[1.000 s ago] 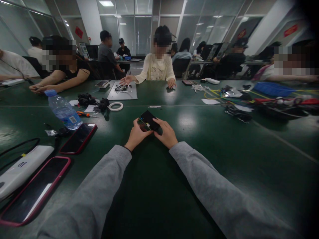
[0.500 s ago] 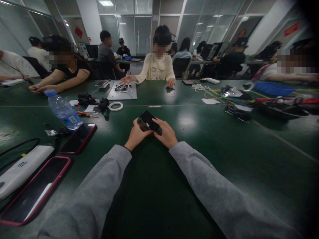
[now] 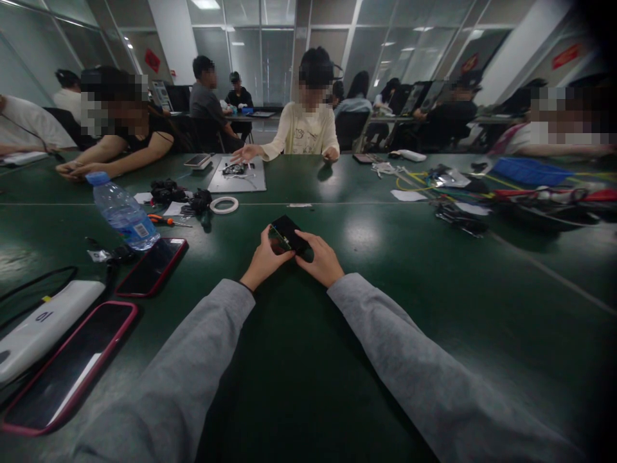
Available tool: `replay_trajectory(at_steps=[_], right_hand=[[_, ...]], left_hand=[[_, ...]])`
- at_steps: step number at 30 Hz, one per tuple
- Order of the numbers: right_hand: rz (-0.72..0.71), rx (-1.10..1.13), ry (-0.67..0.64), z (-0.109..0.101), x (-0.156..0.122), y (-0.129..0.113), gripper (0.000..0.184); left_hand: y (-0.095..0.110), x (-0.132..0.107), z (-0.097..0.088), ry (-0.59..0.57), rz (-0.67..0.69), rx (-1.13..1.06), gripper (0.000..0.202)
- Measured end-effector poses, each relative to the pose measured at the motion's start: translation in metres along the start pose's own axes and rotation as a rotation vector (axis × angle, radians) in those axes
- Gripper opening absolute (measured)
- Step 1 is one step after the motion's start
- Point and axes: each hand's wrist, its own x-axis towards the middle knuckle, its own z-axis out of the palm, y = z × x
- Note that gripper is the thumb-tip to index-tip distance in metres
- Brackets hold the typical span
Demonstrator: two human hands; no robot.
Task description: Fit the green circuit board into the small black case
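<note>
Between both hands, just above the green table (image 3: 308,360), is a small flat black electronic module (image 3: 285,226) with a circuit board along its near side. My left hand (image 3: 264,262) pinches its left and near edges with thumb and fingers. From the right, my right hand (image 3: 324,258) grips the other end, its fingers over the dark top. The two thumbs nearly meet at the near edge. The module is tilted, so a strip of the board with small pale parts faces me. Its underside is mostly hidden.
On the left are a water bottle (image 3: 123,215), two red-cased phones (image 3: 153,267), a white power bank (image 3: 53,325), an orange screwdriver (image 3: 166,220) and a tape roll (image 3: 224,205). Cables and a blue tray (image 3: 530,171) lie right. A person (image 3: 308,125) sits opposite.
The module has tilted in my hands, showing more of its near board side, while both hands stay nearly in place. The person opposite has raised one hand slightly from the table.
</note>
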Motion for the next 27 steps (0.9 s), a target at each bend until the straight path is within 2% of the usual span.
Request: replay_trajectory(at_steps=[6,10,14,23,27], right_hand=[[0.139,0.216,0.016,0.003,0.001,0.008,0.055],[0.236,0.377,0.005,0.007,0.001,0.018,0.054],[0.255,0.494,-0.036,0.008,0.002,0.023,0.051],[0.308,0.507,-0.041,0.014,0.002,0.028,0.054],[0.355,0.550,-0.010,0.015,0.003,0.031,0.047]], left_hand=[[-0.005,0.002,0.001,-0.042,0.051,-0.025,0.092],[-0.008,0.005,0.002,-0.029,0.043,-0.041,0.076],[-0.013,0.008,0.002,-0.025,0.045,-0.055,0.063],[-0.015,0.008,0.002,-0.017,0.045,-0.074,0.064],[-0.015,0.009,0.002,-0.034,0.055,-0.070,0.061]])
